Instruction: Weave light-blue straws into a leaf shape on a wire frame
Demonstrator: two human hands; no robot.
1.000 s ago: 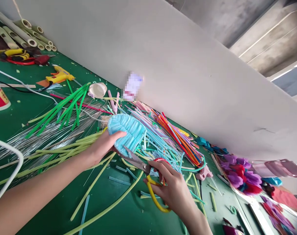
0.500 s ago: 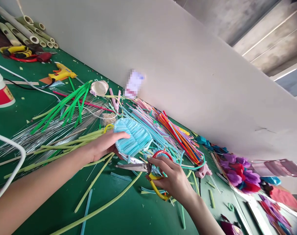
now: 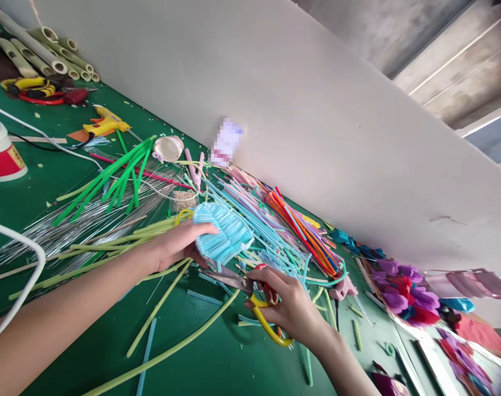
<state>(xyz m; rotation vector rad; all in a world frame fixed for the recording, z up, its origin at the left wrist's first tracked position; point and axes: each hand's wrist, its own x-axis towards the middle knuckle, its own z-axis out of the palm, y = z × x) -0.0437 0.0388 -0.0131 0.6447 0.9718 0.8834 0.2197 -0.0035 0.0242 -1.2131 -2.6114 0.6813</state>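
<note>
My left hand (image 3: 182, 240) grips a flat, rounded light-blue piece (image 3: 225, 234) made of pipe-cleaner strips laid side by side, thumb on its face and fingers behind. It is held tilted above the table. In my right hand (image 3: 289, 302) is a pair of scissors (image 3: 234, 280) with red and yellow handles. Their blades point left at the lower edge of the blue piece, around or beside a short blue end there; I cannot tell which. The blades look nearly closed.
On the green table (image 3: 209, 357) lie green pipe cleaners (image 3: 122, 170), thin wires (image 3: 89, 220), blue stems (image 3: 250, 209) and an orange bundle (image 3: 303, 231). A yellow glue gun (image 3: 105, 122), paper cup (image 3: 3, 151) and bamboo tubes (image 3: 48, 52) stand left; purple-red felt flowers (image 3: 407, 291) lie right.
The scissors have closed, their handles drawn together in my right hand. The blue piece has tilted and shifted slightly, still in my left hand.
</note>
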